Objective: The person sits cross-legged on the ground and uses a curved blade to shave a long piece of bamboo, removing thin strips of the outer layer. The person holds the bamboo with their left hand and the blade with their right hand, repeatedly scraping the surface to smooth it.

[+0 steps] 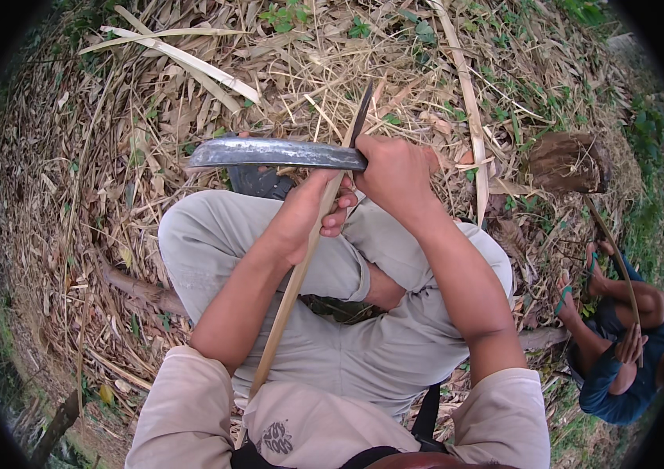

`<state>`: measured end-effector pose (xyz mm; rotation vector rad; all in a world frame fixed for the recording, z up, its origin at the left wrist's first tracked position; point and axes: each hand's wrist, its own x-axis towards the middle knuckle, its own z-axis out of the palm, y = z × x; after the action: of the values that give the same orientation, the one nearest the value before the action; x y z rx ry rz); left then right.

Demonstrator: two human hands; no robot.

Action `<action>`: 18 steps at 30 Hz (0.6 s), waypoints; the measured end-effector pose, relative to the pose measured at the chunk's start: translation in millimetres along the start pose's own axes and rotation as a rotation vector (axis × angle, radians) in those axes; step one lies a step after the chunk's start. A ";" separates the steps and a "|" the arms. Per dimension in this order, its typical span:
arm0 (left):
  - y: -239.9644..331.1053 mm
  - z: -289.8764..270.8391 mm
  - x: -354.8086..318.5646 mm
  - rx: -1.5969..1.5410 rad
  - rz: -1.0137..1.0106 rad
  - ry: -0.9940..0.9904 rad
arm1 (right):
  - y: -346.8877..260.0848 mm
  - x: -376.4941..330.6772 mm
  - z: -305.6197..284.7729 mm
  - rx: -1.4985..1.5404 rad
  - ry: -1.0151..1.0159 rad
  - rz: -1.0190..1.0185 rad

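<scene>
My left hand is closed round a long, pale bamboo strip. The strip slants from my lap up between my hands, and its far part ends in a dark, narrow tip. In my right hand is a machete with a broad, worn grey blade; my fist hides its handle. The blade reaches leftward across the strip, just above my left hand. From this view I cannot tell whether the edge touches the strip.
Dry leaves and straw cover the ground. Split bamboo pieces lie at far left and far right. A cut log stands at right, near a seated person holding a long strip. My crossed legs are below my hands.
</scene>
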<state>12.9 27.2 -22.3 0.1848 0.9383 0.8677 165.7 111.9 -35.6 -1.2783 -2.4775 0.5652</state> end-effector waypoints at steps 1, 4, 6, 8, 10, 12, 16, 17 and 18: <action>-0.4 0.1 -0.2 0.011 -0.008 0.014 | 0.5 -0.3 0.5 0.002 0.002 0.002; 0.6 1.9 -1.5 0.068 -0.016 0.066 | 1.8 3.0 0.9 0.041 0.029 0.013; -0.8 6.1 -0.5 0.142 -0.017 0.098 | 4.4 3.4 2.4 0.040 0.035 0.032; -5.7 5.5 0.2 0.216 -0.005 0.152 | 6.7 4.2 10.4 0.013 0.016 0.045; -8.8 7.3 0.9 0.294 0.021 0.202 | 7.4 5.4 10.1 -0.015 0.032 0.030; -11.2 12.5 2.7 0.378 0.053 0.234 | 11.3 4.7 10.8 -0.027 0.066 0.012; -17.9 5.7 8.2 0.464 0.145 0.195 | 26.2 5.6 17.6 -0.044 0.138 -0.012; -16.5 8.1 7.8 0.452 0.145 0.177 | 29.1 5.8 16.9 -0.056 0.151 -0.006; -15.4 10.0 7.6 0.441 0.146 0.160 | 32.5 6.7 17.9 -0.062 0.174 -0.004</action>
<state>31.5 24.7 -28.6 0.5750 1.2724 0.8077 177.2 130.8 -66.1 -1.2872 -2.3699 0.3616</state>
